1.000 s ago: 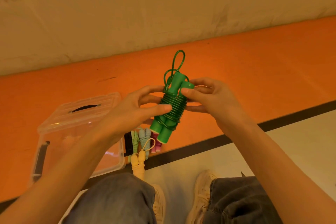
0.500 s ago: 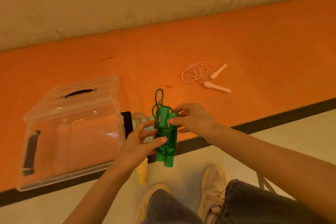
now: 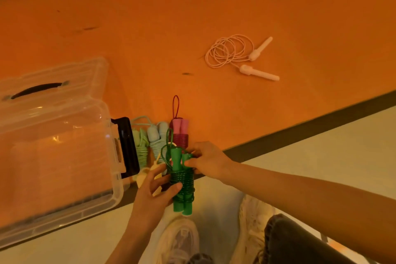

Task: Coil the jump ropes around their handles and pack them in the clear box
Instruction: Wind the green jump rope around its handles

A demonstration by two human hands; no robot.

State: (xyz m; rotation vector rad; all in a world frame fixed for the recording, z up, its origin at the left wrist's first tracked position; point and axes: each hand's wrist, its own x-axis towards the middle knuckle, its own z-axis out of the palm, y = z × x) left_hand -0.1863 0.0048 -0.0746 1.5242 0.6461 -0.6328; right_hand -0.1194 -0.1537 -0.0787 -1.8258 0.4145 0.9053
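Left hand [image 3: 157, 186] curled, gripping — right hand [image 3: 206, 162] pinching; forearms converge low-centre.

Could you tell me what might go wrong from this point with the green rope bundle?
1. The loose loop at the top of the green jump rope may slip free, letting the coil unwind when the left hand and right hand release it.
2. The clear box appears lidded, so nothing can go in until it is opened.
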